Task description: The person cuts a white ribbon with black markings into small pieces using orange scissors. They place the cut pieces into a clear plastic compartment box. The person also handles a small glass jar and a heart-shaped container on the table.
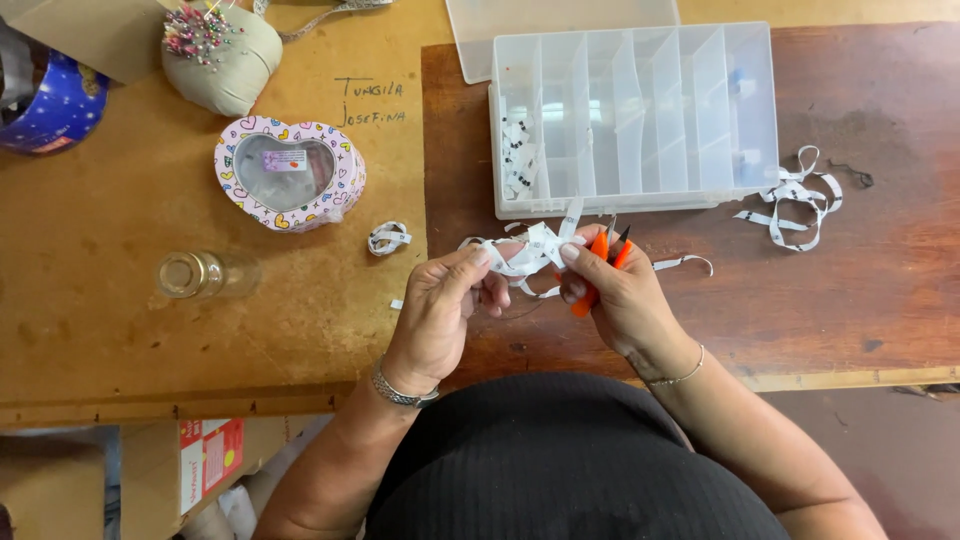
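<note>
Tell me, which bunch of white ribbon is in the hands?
The white ribbon strip in the middle, pinched between the left hand and right hand. The small curl and the right-side tangle lie untouched on the table.

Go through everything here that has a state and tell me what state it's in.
Divided plastic box: lid open, mostly empty.
Heart-shaped tin: lid on.
Small glass bottle: uncapped.
Pincushion: stuck with pins.
Orange snips: held in right hand.
White tape: tangled, pinched by left hand.
</note>
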